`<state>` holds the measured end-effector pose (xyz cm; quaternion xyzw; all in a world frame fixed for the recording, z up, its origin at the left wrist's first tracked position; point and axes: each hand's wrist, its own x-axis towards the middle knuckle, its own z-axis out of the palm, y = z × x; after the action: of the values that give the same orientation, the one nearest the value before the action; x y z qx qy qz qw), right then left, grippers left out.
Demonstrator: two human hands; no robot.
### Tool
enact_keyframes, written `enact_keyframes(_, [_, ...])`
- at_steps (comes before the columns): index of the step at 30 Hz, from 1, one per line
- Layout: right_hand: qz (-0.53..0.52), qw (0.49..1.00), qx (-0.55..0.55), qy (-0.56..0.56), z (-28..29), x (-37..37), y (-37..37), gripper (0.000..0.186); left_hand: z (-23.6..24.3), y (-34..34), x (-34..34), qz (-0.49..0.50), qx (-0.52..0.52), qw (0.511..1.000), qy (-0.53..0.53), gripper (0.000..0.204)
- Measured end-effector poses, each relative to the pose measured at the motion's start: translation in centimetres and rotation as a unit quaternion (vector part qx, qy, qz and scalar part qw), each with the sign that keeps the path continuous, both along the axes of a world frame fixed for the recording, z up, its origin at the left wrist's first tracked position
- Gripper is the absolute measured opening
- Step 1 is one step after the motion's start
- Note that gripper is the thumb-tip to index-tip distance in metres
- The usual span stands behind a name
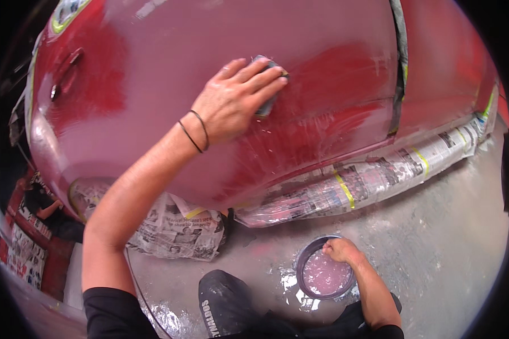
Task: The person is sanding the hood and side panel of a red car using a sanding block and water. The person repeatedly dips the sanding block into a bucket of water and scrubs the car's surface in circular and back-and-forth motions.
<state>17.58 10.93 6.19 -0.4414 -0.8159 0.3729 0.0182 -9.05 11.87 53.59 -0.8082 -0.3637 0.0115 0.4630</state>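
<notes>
My left hand (234, 96) presses a dark sanding pad (270, 104) against the red car door (345, 79), its fingers laid over the pad. Most of the pad is hidden under the hand. Around it the door surface is wet and dull, with glossier deep red patches. Lower right, my right hand (340, 249) is closed at the rim of a round dark bucket (301, 282) of cloudy pinkish water (325, 276). What its fingers hold, if anything, is hidden.
Newspaper and plastic, held with yellow tape, cover the sill (373, 183) and the wheel (184, 231). Water and pale splashes lie on the grey floor (430, 231). A thin hose or cable (138, 282) runs by my left arm. Another person (45, 206) is at the far left.
</notes>
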Motion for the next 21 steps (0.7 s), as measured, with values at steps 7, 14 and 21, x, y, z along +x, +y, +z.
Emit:
enact_keyframes(7, [0.054, 0.991, -0.002, -0.124, -1.5, 2.2, 1.2, 0.048, 1.3, -8.3, -12.9, 0.229, 0.021, 0.962, 0.149, 0.065])
enact_keyframes(14, [0.114, 0.981, 0.011, -0.154, -0.4, -1.3, 1.4, 0.053, 4.5, 5.0, -1.4, 0.056, 0.076, 0.993, 0.066, 0.067])
enact_keyframes(21, [0.129, 0.978, -0.003, -0.162, -3.0, -1.0, 3.4, 0.058, 7.0, 2.1, -4.4, 0.135, 0.155, 0.978, -0.028, 0.064])
